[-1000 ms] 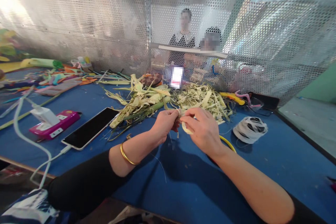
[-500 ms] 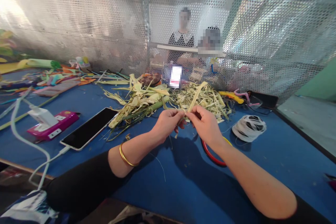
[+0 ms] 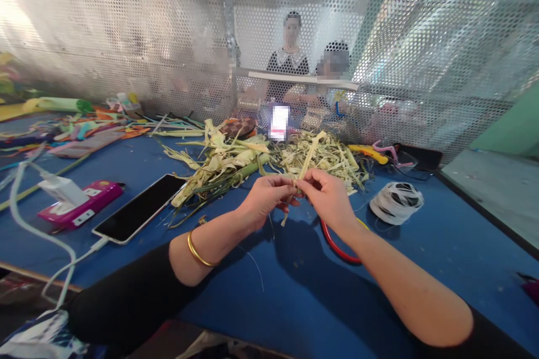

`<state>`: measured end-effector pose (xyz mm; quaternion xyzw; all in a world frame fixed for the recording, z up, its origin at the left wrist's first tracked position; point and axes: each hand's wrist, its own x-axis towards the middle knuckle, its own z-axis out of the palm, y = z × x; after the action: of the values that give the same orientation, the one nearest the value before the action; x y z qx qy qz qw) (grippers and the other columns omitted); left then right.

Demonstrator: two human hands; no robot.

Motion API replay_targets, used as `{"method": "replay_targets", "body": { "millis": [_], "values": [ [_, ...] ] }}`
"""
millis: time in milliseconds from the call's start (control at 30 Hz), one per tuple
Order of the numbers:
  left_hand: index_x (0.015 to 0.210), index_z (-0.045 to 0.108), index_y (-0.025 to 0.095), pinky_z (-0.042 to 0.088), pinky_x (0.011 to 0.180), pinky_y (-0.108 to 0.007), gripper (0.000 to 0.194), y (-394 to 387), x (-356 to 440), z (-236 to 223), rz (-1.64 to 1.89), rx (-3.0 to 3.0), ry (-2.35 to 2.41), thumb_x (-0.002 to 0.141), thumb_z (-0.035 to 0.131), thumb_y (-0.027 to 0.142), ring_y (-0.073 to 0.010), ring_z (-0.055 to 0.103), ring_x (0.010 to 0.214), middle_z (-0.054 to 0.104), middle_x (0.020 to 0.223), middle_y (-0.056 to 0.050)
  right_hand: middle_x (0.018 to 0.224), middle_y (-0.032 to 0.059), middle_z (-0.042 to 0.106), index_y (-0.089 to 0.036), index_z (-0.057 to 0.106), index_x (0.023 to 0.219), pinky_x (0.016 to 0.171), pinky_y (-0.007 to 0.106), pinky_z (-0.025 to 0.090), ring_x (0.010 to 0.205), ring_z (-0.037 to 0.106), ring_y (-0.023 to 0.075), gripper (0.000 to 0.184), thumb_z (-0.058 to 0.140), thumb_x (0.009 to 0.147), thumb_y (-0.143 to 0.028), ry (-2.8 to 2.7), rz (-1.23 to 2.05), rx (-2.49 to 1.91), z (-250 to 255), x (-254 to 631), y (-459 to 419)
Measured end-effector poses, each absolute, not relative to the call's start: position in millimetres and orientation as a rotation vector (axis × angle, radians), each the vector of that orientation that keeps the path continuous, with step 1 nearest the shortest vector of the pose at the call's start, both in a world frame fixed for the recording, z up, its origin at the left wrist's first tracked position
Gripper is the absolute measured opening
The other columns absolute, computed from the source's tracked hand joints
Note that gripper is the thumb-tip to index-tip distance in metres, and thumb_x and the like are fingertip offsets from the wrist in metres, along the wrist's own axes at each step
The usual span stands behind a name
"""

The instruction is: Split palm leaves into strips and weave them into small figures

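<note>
A pale yellow-green strip of dried plant leaf [image 3: 311,152] stands up from between my fingertips, and its short tail hangs below them. My left hand [image 3: 269,197] pinches the strip from the left side. Close against it, my right hand [image 3: 326,196] grips the same strip with thumb and forefinger. The exact spot where the fingertips meet is partly hidden. Just behind my hands lies a heap of shredded plant strips [image 3: 337,160]. Left of that heap is a bundle of longer dried leaves [image 3: 227,157]. A red and yellow ring [image 3: 337,247] rests under my right wrist.
A spool of white twine [image 3: 396,203] stands at right. On the left lie a smartphone [image 3: 141,207] on a cable and a magenta power strip [image 3: 82,205]. A perforated metal screen [image 3: 168,39] closes the back, with two people behind it. Yellow-handled scissors or cutters [image 3: 370,153] lie near it.
My view has shifted slightly, so the surroundings sit a little further left. My fingers have moved slightly on the strip, and its lower tail hangs a bit lower.
</note>
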<state>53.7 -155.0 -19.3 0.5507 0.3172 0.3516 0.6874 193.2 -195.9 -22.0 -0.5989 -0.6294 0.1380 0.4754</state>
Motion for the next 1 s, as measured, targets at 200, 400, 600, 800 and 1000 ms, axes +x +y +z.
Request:
{"method": "replay_targets", "body": {
  "millis": [200, 400, 600, 800, 1000],
  "values": [
    [0.062, 0.060, 0.013, 0.042, 0.046, -0.019, 0.007, -159.2, 54.5, -18.1, 0.759, 1.284, 0.772, 0.068, 0.056, 0.013, -0.0095, 0.058, 0.051, 0.062, 0.059, -0.002, 0.051, -0.0046, 0.045, -0.021, 0.050, 0.062, 0.048, 0.024, 0.031, 0.049, 0.040, 0.0116, 0.023, 0.055, 0.079, -0.036, -1.536, 0.324, -1.500, -27.1, 193.0, -195.9],
    [0.055, 0.060, 0.014, 0.040, 0.044, -0.018, 0.016, -160.3, 55.5, -21.0, 0.739, 1.320, 0.802, 0.070, 0.055, 0.011, -0.0083, 0.054, 0.046, 0.058, 0.050, -0.001, 0.052, -0.0033, 0.048, -0.021, 0.052, 0.065, 0.052, 0.025, 0.032, 0.051, 0.043, 0.0128, 0.023, 0.052, 0.081, -0.037, -1.580, 0.232, -1.580, -29.3, 188.9, -197.7],
    [0.068, 0.066, 0.012, 0.041, 0.043, -0.018, 0.007, -153.4, 54.9, -20.9, 0.761, 1.110, 0.792, 0.073, 0.064, 0.017, -0.0106, 0.060, 0.053, 0.068, 0.068, -0.007, 0.063, 0.0002, 0.059, -0.020, 0.055, 0.071, 0.054, 0.025, 0.036, 0.059, 0.052, 0.0147, 0.023, 0.047, 0.087, -0.036, -1.620, 0.187, -1.529, -18.6, 196.2, -198.3],
    [0.067, 0.064, 0.011, 0.039, 0.043, -0.017, 0.009, -150.7, 53.4, -18.2, 0.797, 0.939, 0.804, 0.076, 0.061, 0.011, -0.0098, 0.061, 0.054, 0.065, 0.060, -0.004, 0.086, 0.0051, 0.067, -0.020, 0.061, 0.079, 0.075, 0.033, 0.042, 0.082, 0.059, 0.0208, 0.008, 0.057, 0.083, -0.026, -1.930, -0.279, -1.358, -6.8, 204.3, -200.7],
    [0.067, 0.064, 0.012, 0.037, 0.043, -0.016, 0.007, -150.6, 54.3, -20.4, 0.837, 0.942, 0.794, 0.074, 0.064, 0.012, -0.0105, 0.063, 0.056, 0.062, 0.058, -0.002, 0.075, 0.0062, 0.063, -0.020, 0.061, 0.072, 0.070, 0.033, 0.040, 0.075, 0.057, 0.0209, 0.021, 0.053, 0.088, -0.029, -1.942, -0.622, -1.299, -19.4, 198.7, -200.6]
  ]
}}
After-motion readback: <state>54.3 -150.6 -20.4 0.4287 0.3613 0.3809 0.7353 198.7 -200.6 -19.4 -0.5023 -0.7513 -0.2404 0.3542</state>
